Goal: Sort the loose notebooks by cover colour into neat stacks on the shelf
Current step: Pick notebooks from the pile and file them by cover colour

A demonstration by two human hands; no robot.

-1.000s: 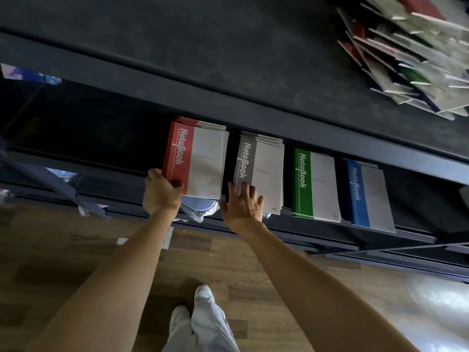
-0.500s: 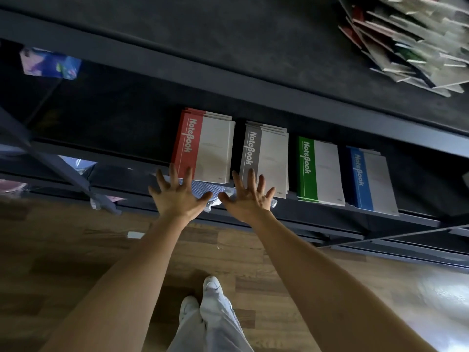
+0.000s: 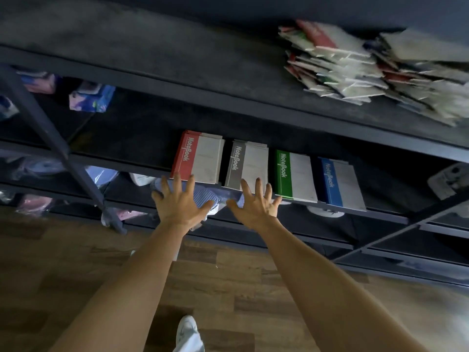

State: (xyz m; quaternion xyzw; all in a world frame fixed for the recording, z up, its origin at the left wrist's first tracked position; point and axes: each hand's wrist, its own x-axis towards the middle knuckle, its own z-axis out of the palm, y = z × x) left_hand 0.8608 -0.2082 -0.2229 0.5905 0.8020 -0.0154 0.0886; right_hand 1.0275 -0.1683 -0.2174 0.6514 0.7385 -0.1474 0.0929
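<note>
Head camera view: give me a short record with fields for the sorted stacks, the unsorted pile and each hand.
sorted stacks, left to right: red stack, grey stack, green stack, blue stack, side by side on the middle shelf
unsorted: loose pile, mixed colours, on the upper shelf at right
left hand: open, fingers spread, at the red stack's near edge
right hand: open, fingers spread, at the grey stack's near edge
held: nothing

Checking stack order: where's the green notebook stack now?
Head view, middle shelf, right of centre: green stack sits between the grey stack and the blue stack.
</note>
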